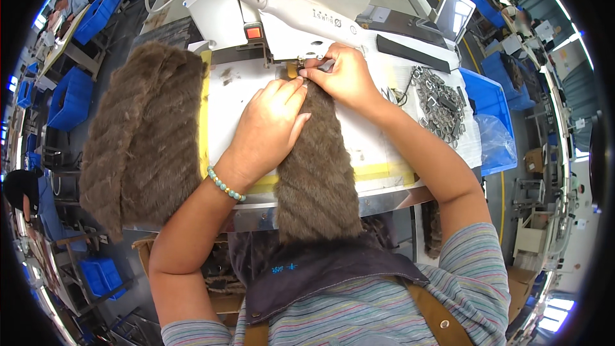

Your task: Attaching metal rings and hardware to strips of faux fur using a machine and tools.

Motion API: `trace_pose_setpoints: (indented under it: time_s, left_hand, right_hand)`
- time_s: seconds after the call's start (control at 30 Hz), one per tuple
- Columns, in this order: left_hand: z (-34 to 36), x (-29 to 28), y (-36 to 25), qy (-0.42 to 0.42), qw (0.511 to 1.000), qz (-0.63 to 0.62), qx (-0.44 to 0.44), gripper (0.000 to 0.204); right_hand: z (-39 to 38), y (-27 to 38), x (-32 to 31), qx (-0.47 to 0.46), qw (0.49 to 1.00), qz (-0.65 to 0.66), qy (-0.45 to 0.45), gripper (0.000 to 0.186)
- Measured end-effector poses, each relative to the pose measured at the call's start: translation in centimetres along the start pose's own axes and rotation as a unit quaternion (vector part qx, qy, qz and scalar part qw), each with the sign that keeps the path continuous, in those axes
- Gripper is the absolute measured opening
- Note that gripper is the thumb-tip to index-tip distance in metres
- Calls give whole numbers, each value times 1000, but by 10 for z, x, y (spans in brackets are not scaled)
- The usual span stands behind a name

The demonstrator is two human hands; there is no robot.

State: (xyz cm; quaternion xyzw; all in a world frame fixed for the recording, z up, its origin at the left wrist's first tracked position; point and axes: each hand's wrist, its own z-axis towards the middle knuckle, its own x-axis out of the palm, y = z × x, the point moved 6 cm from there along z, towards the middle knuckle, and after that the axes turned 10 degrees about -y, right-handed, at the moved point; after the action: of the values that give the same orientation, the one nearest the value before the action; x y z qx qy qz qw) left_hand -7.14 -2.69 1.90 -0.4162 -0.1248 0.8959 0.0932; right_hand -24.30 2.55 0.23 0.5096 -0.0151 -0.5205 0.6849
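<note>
A long brown fur strip (317, 173) runs from the head of a white sewing machine (288, 29) down over the front table edge to my lap. Its far end lies beneath the needle area, partly hidden by my fingers. My right hand (343, 77) pinches that end, thumb and fingers closed close to the needle. My left hand (272, 118) rests on the strip's left edge, its fingers stretched toward my right thumb, its thumb apart on the fur. A yellow piece (292, 69) shows beside the needle.
A stack of brown fur pieces (147, 134) covers the table's left side. Several metal buckles (441, 106) lie heaped on the right, near a dark flat strip (413, 52). A blue bin (490, 122) with clear plastic stands beyond. Yellow tape (371, 172) lines the work surface.
</note>
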Motion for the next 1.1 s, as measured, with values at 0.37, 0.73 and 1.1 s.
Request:
trace_pose_setpoints:
  time_s: [0.37,0.73,1.1]
  left_hand:
    - [-2,3,-2,23,999,37,13,43]
    - [-3,12,-7,28,995,97,25,42]
    - [1,10,-5,25,998,61,7,45]
  right_hand:
    - [-36,31,-6,-259,950,-165,55,34]
    - [-41,33,-3,-245,948,-191,74,43]
    - [-42,32,-9,-240,955,-149,92,45]
